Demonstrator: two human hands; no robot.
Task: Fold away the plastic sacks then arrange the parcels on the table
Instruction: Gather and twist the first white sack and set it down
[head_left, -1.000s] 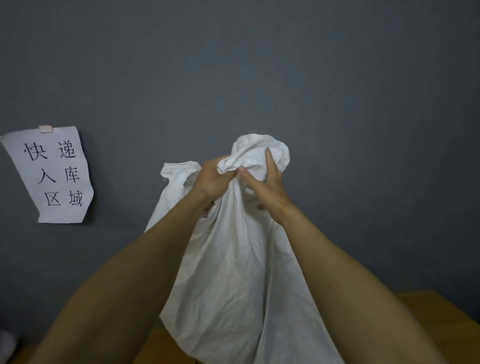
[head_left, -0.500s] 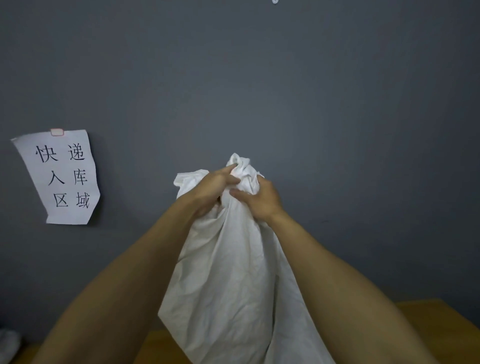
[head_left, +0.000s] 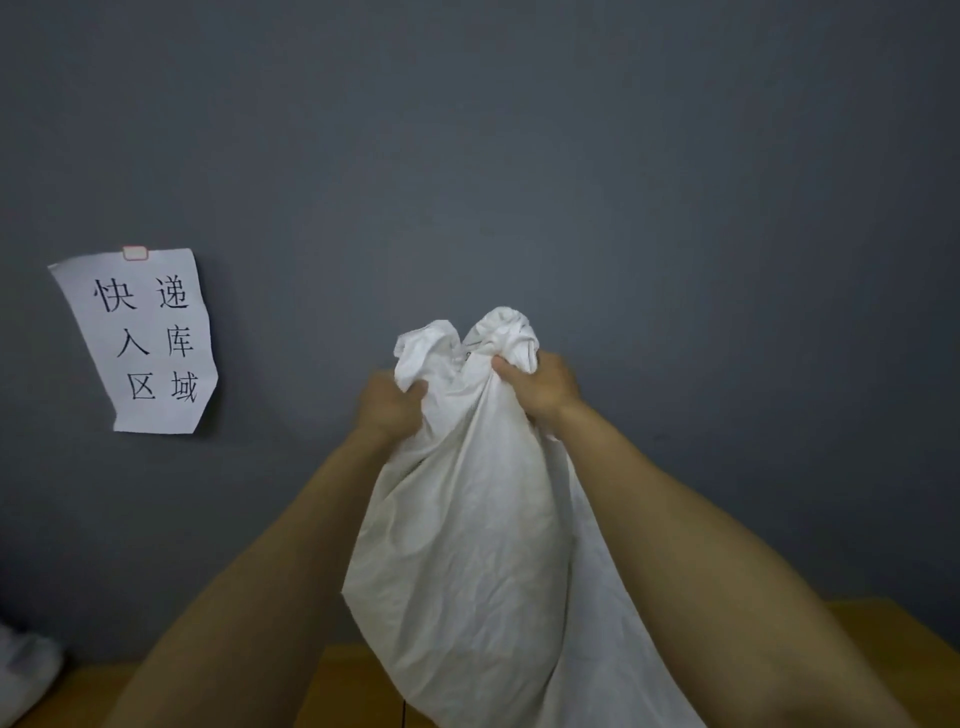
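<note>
A: Which step is in hand?
B: Folding; the sack (head_left: 467, 545) is held above the worktop (head_left: 885, 636), its top gripped by left hand (head_left: 389, 410) and right hand (head_left: 540, 387).
A: Next?
B: Corners likely need to be found and spread.

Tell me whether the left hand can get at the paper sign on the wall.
Probably not now: the left hand grips the white sack. Otherwise nothing shows between it and the paper sign.
</note>
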